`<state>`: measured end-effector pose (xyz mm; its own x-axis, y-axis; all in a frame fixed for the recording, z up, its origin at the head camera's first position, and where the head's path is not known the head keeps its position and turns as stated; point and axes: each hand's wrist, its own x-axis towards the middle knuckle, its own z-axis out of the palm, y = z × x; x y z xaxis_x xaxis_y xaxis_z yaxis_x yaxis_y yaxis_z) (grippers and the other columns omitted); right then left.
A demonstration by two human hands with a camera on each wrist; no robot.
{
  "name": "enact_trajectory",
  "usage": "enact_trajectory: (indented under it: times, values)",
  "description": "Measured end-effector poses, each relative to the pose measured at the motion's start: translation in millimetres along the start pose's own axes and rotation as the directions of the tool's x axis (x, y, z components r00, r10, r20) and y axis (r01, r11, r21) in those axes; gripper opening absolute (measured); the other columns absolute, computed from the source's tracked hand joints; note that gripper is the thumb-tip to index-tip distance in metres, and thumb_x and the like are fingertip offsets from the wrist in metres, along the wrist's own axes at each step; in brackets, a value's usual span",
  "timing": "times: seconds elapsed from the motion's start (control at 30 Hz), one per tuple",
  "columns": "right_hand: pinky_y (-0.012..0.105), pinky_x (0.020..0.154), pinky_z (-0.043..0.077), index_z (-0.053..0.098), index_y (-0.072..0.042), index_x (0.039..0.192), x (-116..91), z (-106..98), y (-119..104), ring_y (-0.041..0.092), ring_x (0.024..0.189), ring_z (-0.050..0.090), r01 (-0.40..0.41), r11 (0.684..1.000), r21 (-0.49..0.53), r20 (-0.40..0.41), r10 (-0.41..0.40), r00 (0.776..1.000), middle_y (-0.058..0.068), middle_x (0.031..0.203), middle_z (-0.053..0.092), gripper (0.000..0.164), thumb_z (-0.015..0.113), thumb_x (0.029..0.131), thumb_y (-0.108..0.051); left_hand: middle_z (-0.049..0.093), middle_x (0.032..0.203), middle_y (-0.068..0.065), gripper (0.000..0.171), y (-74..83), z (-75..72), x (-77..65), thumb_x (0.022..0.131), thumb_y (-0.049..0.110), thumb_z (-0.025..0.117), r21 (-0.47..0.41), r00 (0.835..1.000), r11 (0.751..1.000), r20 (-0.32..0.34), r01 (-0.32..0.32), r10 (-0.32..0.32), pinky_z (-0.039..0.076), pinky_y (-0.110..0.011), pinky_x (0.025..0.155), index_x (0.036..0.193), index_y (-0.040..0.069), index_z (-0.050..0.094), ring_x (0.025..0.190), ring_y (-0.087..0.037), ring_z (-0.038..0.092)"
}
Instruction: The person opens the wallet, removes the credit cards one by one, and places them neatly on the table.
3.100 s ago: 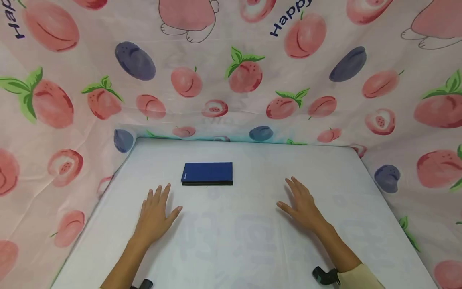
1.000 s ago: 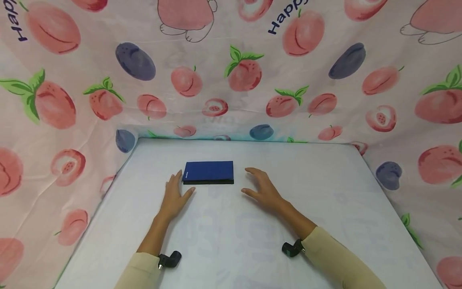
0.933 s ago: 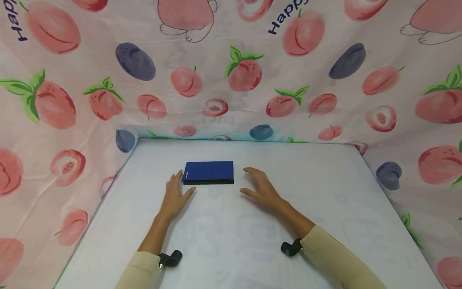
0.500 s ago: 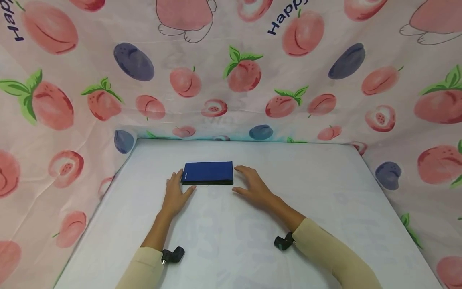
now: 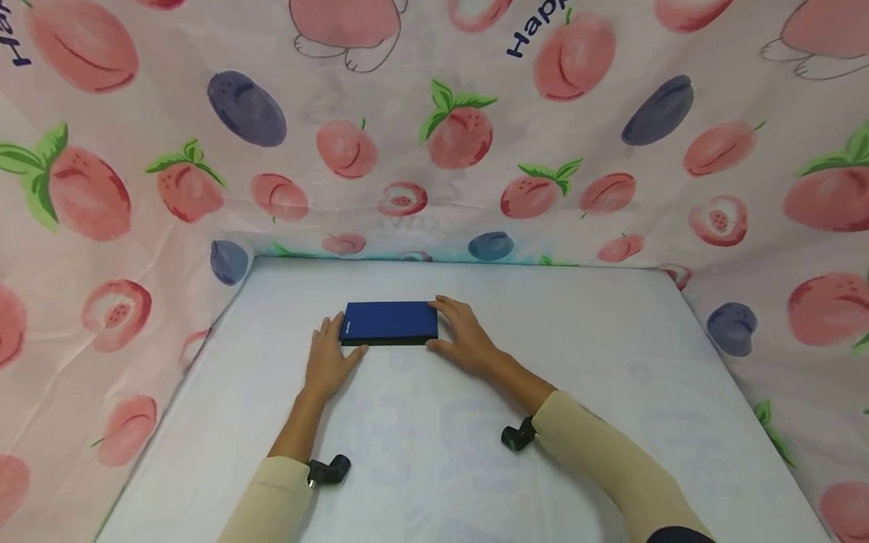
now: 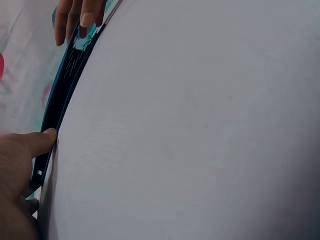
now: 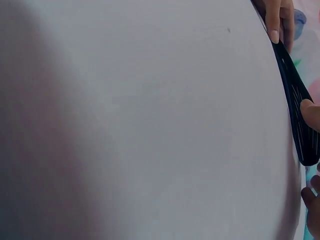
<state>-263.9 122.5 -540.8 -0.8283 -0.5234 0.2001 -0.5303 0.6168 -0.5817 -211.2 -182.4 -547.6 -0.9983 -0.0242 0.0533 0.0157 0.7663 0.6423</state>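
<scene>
A flat, rectangular blue case [image 5: 388,320] with a dark front edge and a small pale mark at its left end lies toward the back of the white table. My left hand [image 5: 327,368] holds its left end, fingers along the side and thumb at the front edge. At the right end my right hand [image 5: 467,337] grips it, fingertips by the far corner and thumb at the near one. In the left wrist view, the case's dark edge [image 6: 65,90] shows a slit with thin pale lines inside. The right wrist view has my right thumb [image 7: 311,114] across that edge.
The table [image 5: 434,452] has a white cover. Behind it and along both sides hangs a cloth [image 5: 407,98] printed with peaches and blue fruit. A small black camera [image 5: 330,470] sits on the left wrist and another camera [image 5: 519,435] on the right.
From wide apart, both hands have come in to the case, the left first. In the last second the right hand moved left onto the case's right end. The case stays in place.
</scene>
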Motion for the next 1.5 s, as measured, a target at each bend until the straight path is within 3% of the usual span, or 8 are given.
enact_trajectory:
  times: [0.2, 0.6, 0.8, 1.0, 1.37, 1.5]
  values:
    - [0.056, 0.124, 0.027, 0.041, -0.015, 0.162, 8, 3, 9, 0.034, 0.154, 0.028, -0.002, 1.0, 0.0, -0.002, 0.002, 1.0, 0.011, 0.169, 0.033, 0.079, 0.078, 0.097, -0.041, 0.025, 0.167, -0.03, 0.084, 1.2, 2.8, 8.0, 0.1, 0.031, 0.072, 0.02, 1.0, 1.0, 0.004, 0.001, -0.001, 0.008, -0.056, 0.129, 0.164, -0.002, 0.027, 0.157, -0.046, 0.013]
    - [0.06, 0.119, 0.032, 0.046, -0.016, 0.16, 7, 12, 14, 0.034, 0.151, 0.035, 0.019, 1.0, 0.002, -0.031, -0.019, 0.999, 0.01, 0.167, 0.037, 0.079, 0.08, 0.094, -0.044, 0.021, 0.168, -0.03, 0.082, -4.2, 3.6, 0.4, 0.101, 0.034, 0.072, 0.069, 0.999, 0.997, -0.003, 0.033, -0.033, 0.016, -0.061, 0.126, 0.165, 0.005, 0.03, 0.154, -0.052, 0.018]
    - [0.06, 0.118, 0.035, 0.047, -0.016, 0.159, 10, 15, 20, 0.032, 0.149, 0.038, 0.066, 0.998, -0.001, -0.069, -0.066, 0.995, 0.0, 0.169, 0.035, 0.077, 0.08, 0.095, -0.042, 0.024, 0.168, -0.029, 0.082, -5.8, 4.7, 1.3, 0.1, 0.034, 0.072, 0.063, 0.999, 0.998, -0.027, 0.022, -0.02, 0.016, -0.061, 0.126, 0.164, 0.004, 0.032, 0.154, -0.052, 0.019]
    - [0.057, 0.119, 0.035, 0.046, -0.02, 0.16, 10, 14, 24, 0.028, 0.149, 0.038, 0.035, 0.999, -0.006, -0.058, -0.035, 0.998, -0.007, 0.169, 0.034, 0.078, 0.08, 0.094, -0.044, 0.023, 0.169, -0.029, 0.082, -4.7, 6.0, 5.2, 0.099, 0.034, 0.073, 0.055, 1.0, 0.998, -0.02, 0.024, -0.023, 0.017, -0.061, 0.126, 0.164, 0.005, 0.032, 0.155, -0.052, 0.018]
    - [0.05, 0.12, 0.035, 0.054, -0.018, 0.155, 16, 13, 20, 0.027, 0.145, 0.043, 0.034, 0.999, 0.024, -0.098, -0.031, 0.995, -0.004, 0.163, 0.045, 0.067, 0.082, 0.095, -0.03, 0.025, 0.168, -0.029, 0.081, -1.1, 1.0, 7.1, 0.099, 0.032, 0.074, 0.049, 0.999, 0.999, -0.039, 0.017, -0.016, 0.014, -0.057, 0.128, 0.163, 0.004, 0.034, 0.156, -0.049, 0.018]
    - [0.048, 0.119, 0.037, 0.059, -0.021, 0.151, 17, 15, 21, 0.025, 0.143, 0.045, -0.032, 0.996, 0.088, -0.102, 0.041, 0.994, -0.003, 0.157, 0.053, 0.061, 0.081, 0.096, -0.033, 0.026, 0.168, -0.027, 0.085, -3.7, 3.4, 7.6, 0.098, 0.032, 0.075, 0.048, 0.999, 0.999, -0.033, 0.022, -0.02, 0.012, -0.054, 0.129, 0.165, 0.004, 0.03, 0.157, -0.044, 0.017]
